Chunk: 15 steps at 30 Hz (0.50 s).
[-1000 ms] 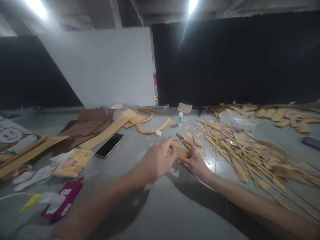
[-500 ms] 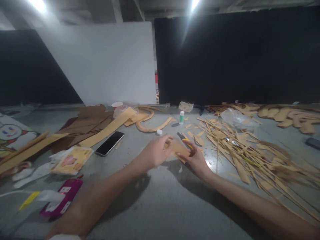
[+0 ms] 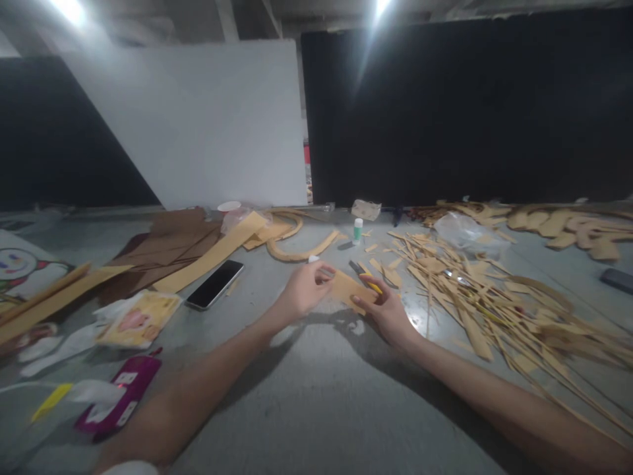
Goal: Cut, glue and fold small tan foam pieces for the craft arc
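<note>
A small piece of tan sheet (image 3: 347, 288), thin like card or veneer, is held low over the grey table between my hands. At its left end my left hand (image 3: 305, 290) is closed, thumb and fingers pinching the edge. My right hand (image 3: 390, 316) grips the other end, with the thumb on the near side. Yellow-handled scissors (image 3: 372, 284) show at the right fingers, dark blades pointing away and left; whether that hand also grips them I cannot tell. Just beyond the left hand lies a small white cap (image 3: 313, 259). An uncapped-looking glue stick (image 3: 357, 231) stands upright farther back.
Tan strips and offcuts (image 3: 465, 290) are heaped on the right, near a clear plastic bag (image 3: 462, 234). On the left lie a phone (image 3: 215, 285), a tissue pack (image 3: 141, 320), a purple power strip (image 3: 126, 396) and brown sheets (image 3: 173, 241). Upright boards (image 3: 222, 125) stand behind.
My left hand has shifted slightly left along the tan piece, and more of that piece shows between the hands. My right hand has stayed nearly in place.
</note>
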Available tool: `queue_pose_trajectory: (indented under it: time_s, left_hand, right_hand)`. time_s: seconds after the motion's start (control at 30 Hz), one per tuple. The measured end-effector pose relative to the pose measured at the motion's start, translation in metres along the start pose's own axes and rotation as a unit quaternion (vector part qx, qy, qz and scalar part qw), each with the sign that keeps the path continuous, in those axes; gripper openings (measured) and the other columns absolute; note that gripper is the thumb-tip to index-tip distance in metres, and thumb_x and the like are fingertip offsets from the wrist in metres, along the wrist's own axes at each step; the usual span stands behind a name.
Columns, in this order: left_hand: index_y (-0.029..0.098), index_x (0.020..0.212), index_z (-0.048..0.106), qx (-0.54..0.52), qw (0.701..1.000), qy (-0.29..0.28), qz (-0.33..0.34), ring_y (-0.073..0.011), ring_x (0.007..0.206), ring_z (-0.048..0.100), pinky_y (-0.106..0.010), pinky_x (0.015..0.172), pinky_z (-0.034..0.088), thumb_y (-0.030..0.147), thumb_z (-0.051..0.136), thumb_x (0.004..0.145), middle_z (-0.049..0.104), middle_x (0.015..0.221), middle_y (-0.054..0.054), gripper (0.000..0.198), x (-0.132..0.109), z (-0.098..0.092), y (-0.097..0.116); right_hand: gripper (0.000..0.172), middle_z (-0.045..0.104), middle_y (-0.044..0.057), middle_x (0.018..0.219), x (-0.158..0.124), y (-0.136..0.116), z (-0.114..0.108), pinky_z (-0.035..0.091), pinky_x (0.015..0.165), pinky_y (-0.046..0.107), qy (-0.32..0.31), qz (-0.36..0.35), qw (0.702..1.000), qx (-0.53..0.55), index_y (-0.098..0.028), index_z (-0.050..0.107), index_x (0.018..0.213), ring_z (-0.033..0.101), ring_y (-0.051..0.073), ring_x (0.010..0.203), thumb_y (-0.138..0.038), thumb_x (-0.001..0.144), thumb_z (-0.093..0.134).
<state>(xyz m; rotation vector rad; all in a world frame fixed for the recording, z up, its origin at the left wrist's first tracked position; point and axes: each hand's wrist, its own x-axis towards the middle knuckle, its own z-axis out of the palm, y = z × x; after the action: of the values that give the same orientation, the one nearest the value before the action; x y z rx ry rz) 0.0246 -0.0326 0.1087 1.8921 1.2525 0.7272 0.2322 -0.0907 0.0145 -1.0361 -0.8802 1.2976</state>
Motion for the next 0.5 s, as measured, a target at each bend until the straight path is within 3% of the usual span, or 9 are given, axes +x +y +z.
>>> queue_pose_trajectory:
  time_s: [0.5]
  left_hand:
    - [0.019,0.111,0.071,-0.053,0.998,0.0,-0.03,-0.0202,0.075,0.076,-0.025,0.064,0.049,0.013,0.07,0.082,0.083,0.087,-0.005,0.029,0.0014,-0.0013,-0.0061]
  right_hand:
    - [0.066,0.079,0.004,0.102,0.0002,-0.0032,-0.0026,0.066,0.078,0.041,0.014,-0.04,0.997,-0.066,-0.029,0.066,0.127,0.077,0.026,0.089,-0.048,0.073,0.097]
